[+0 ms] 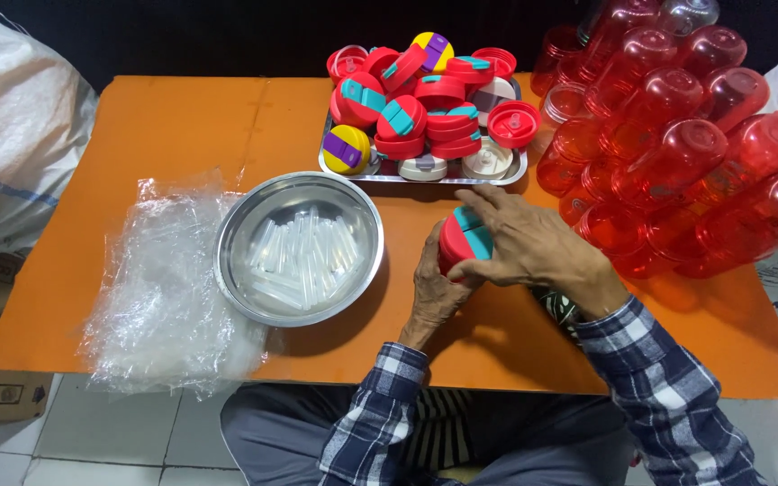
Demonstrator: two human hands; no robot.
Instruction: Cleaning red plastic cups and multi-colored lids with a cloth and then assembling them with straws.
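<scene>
A single head-worn camera looks steeply down, close over the orange bench (182, 126), with the wearer's lap at the frame's bottom.

You've got one red bottle lid (461, 241) with a teal flip cap, round, tilted so its top faces up and toward the right. It sits just right of the steel bowl (299, 247), off the tabletop, nearly touching the bowl's rim side. Only the upper half shows; the rest is covered.
</scene>
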